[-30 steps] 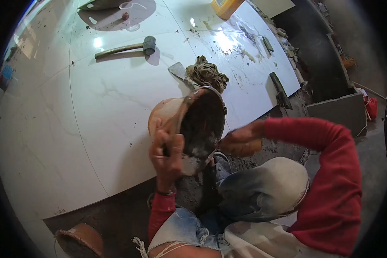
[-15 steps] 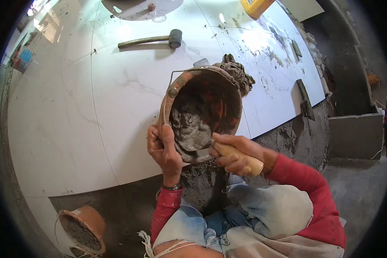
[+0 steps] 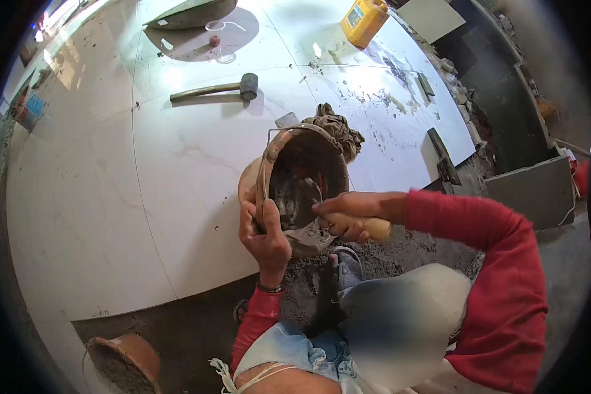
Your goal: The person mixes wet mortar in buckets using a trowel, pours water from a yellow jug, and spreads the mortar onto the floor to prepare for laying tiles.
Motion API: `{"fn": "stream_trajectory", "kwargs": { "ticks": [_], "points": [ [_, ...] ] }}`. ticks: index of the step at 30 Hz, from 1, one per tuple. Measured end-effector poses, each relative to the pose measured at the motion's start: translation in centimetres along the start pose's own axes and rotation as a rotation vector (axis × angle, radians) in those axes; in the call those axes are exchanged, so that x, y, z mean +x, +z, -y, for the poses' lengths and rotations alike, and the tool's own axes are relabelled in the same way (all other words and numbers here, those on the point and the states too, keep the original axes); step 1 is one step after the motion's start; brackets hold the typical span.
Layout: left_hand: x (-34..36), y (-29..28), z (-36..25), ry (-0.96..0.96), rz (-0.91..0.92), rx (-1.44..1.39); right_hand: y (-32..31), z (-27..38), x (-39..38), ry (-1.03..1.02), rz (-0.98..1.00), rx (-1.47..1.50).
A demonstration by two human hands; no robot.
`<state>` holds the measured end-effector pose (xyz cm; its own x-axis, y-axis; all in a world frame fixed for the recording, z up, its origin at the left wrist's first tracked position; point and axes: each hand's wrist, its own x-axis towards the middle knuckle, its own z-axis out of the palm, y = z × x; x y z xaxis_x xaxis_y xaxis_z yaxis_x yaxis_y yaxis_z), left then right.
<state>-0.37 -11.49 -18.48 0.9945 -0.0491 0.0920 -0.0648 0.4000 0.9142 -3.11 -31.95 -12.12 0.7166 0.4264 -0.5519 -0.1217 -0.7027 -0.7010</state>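
A mud-caked bucket (image 3: 263, 187) is tilted with its mouth toward me, at the edge of the white tiles. My left hand (image 3: 266, 241) grips the bucket's left rim, thumb over the lip. Wet grey mortar (image 3: 294, 197) lies inside against the lower wall. Closed around the thick pale wooden handle of a trowel (image 3: 377, 230) is my right hand (image 3: 349, 217), at the bucket's mouth. The trowel's blade reaches into the bucket and is mostly hidden. Behind the bucket, a crumpled muddy rag (image 3: 340, 133) rests on the tiles.
A rubber mallet (image 3: 248, 87) lies on the white tiles (image 3: 79, 217). Farther off are a grey basin (image 3: 194, 14), a clear plastic cup (image 3: 214, 26) and a yellow jug (image 3: 364, 23). Another mortar bucket (image 3: 138, 354) stands lower left. Dark strips (image 3: 444, 156) lie at the right tile edge.
The bucket has tipped further, so more of its outer left side shows. My right forearm has swung up and more level, the trowel still in that hand. The whole view has shifted slightly.
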Motion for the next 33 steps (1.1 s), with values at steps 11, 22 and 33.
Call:
{"fn": "stream_trajectory", "kwargs": {
  "ticks": [11, 22, 33],
  "points": [
    [1.1, -1.7, 0.5, -0.031, 0.023, 0.070, 0.9, 1.5, 1.7, 0.041, -0.092, -0.964],
    [1.6, -2.0, 0.7, -0.031, -0.019, 0.050, -7.2, 8.0, 1.4, 0.487, 0.406, -0.507],
    [2.2, -1.3, -0.2, -0.054, 0.212, 0.055, -3.8, 8.0, -1.9, 0.480, 0.216, -0.539]
  ]
}}
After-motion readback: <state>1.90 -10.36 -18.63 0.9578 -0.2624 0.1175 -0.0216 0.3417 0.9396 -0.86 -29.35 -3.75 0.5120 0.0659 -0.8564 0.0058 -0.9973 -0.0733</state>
